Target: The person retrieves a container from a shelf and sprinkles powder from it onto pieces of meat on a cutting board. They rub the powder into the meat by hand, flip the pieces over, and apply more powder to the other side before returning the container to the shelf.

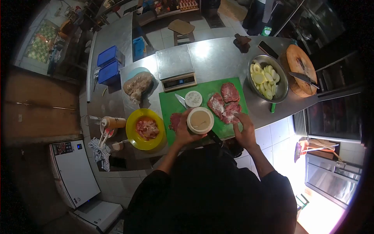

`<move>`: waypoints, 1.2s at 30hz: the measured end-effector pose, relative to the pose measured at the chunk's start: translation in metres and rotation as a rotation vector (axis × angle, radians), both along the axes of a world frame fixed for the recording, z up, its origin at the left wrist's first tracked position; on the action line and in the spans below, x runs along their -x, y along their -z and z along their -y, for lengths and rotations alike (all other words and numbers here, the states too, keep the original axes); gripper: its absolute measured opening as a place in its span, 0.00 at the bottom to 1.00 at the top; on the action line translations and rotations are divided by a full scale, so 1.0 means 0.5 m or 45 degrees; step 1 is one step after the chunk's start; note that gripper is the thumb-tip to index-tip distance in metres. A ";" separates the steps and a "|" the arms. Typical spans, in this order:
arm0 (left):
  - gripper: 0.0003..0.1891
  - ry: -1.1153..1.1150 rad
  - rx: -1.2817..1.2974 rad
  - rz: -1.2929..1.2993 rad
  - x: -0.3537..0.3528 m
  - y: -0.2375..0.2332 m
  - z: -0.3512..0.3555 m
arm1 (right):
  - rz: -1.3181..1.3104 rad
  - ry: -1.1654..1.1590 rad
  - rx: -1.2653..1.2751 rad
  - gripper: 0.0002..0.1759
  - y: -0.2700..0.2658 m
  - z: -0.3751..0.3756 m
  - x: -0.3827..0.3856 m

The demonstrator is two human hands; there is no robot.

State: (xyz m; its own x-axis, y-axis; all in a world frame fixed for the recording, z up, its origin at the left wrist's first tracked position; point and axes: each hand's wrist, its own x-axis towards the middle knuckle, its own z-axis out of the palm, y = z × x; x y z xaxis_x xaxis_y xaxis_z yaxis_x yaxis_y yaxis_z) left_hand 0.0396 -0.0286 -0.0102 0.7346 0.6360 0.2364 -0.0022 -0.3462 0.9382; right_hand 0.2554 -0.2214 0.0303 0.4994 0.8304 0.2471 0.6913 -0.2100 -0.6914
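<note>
My left hand is closed around a round white tub of beige powder, held over the front of a green cutting board. My right hand is at the board's right side, thumb and fingers apart, fingertips right at the edge of a meat slice dusted with white powder. Two more meat slices lie against it. Another piece of meat is partly hidden behind my left hand. A white lid rests beside a knife, whose middle the tub covers.
Left of the board stand a yellow bowl of meat and a tied plastic bag. A scale sits behind the board. To the right are a steel bowl of sliced vegetables and a round wooden block with a knife on it.
</note>
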 end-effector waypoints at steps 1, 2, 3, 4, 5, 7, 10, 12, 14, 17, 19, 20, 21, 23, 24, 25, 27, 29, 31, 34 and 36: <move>0.56 0.000 -0.003 0.000 0.000 0.002 0.003 | 0.009 -0.034 -0.043 0.14 -0.045 -0.016 0.011; 0.55 0.017 -0.050 0.026 -0.002 0.006 0.008 | 0.010 -0.030 -0.046 0.14 -0.077 -0.026 0.020; 0.54 0.037 -0.096 0.054 -0.005 0.008 0.011 | -0.034 -0.179 -0.098 0.15 -0.106 -0.035 0.029; 0.54 0.043 -0.097 0.057 -0.009 0.003 0.012 | -0.077 -0.328 -0.149 0.16 -0.128 -0.043 0.040; 0.53 0.061 -0.174 0.074 -0.013 -0.002 0.013 | -0.071 -0.323 -0.151 0.16 -0.146 -0.052 0.054; 0.52 0.081 -0.253 0.098 -0.020 -0.021 0.012 | -0.111 -0.682 0.250 0.17 -0.170 -0.067 0.083; 0.50 0.178 -0.325 0.017 -0.020 -0.038 0.006 | 0.029 -0.737 0.720 0.17 -0.121 -0.083 0.104; 0.51 0.286 -0.422 -0.086 -0.021 -0.046 -0.002 | 0.069 -0.816 0.921 0.19 -0.120 -0.112 0.106; 0.51 0.317 -0.449 -0.094 -0.028 -0.056 -0.008 | 0.122 -0.917 1.143 0.22 -0.121 -0.133 0.105; 0.51 0.377 -0.455 -0.087 -0.037 -0.055 -0.029 | 0.136 -0.946 1.072 0.23 -0.120 -0.156 0.099; 0.52 0.394 -0.446 -0.068 -0.037 -0.049 -0.045 | 0.122 -0.958 0.986 0.23 -0.112 -0.164 0.093; 0.53 0.403 -0.380 -0.045 -0.038 -0.049 -0.054 | 0.116 -0.961 0.941 0.24 -0.106 -0.168 0.086; 0.55 0.414 -0.315 -0.022 -0.037 -0.048 -0.061 | 0.092 -0.969 0.883 0.24 -0.097 -0.171 0.078; 0.57 0.266 -0.395 -0.096 -0.026 -0.042 -0.073 | 0.049 -1.003 0.789 0.25 -0.057 -0.177 0.053; 0.58 0.133 -0.447 -0.181 -0.017 -0.032 -0.077 | 0.019 -1.023 0.744 0.25 -0.031 -0.180 0.039; 0.62 0.141 -0.214 -0.341 -0.005 0.013 -0.082 | -0.033 -1.062 0.695 0.27 0.028 -0.188 0.012; 0.62 0.129 0.089 -0.319 0.008 -0.003 -0.084 | -0.049 -1.115 0.636 0.30 0.075 -0.187 -0.013; 0.55 0.139 0.251 -0.339 0.010 -0.016 -0.093 | -0.344 -1.008 0.441 0.29 0.065 -0.172 -0.012; 0.52 0.094 0.418 -0.113 0.007 -0.033 -0.098 | -0.374 -0.946 0.520 0.30 0.006 -0.156 0.004; 0.44 0.064 0.615 0.370 0.011 -0.091 -0.087 | -0.392 -0.896 0.225 0.31 -0.112 -0.123 0.034; 0.40 0.308 1.239 0.547 0.023 -0.079 -0.057 | -0.399 -0.912 0.225 0.31 -0.098 -0.125 0.055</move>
State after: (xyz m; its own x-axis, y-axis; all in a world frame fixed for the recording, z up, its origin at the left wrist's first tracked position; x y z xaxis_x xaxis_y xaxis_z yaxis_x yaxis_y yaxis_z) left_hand 0.0281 -0.0001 0.0291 0.8419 0.5392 -0.0233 -0.3632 0.5979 0.7146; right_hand 0.2278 -0.1591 0.0792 -0.1455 0.9892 0.0183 0.4786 0.0866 -0.8738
